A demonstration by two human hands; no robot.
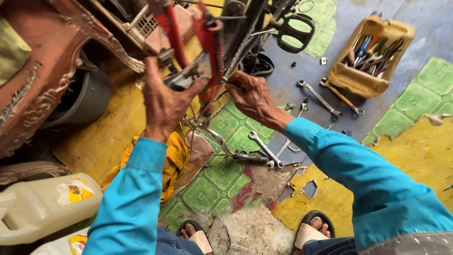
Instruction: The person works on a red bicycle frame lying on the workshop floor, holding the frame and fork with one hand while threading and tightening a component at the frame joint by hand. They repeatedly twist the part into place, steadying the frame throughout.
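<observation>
We see our left hand (163, 101) closed around the red metal bicycle frame (210, 52) from below. Our right hand (250, 94) pinches a small part beside that frame, above steel spanners (266, 151) on the worn floor.

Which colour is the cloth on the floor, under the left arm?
The cloth is yellow-orange, seen best in the head view, its only view.

- Your left hand (163, 101) grips a dark part at the bottom of the red bicycle frame (210, 42).
- Your right hand (250, 94) touches the frame from the other side.
- Wrenches (266, 151) lie on the worn floor (226, 184) below.
- A yellow tool tray (354, 80) sits well apart, to the right.
</observation>
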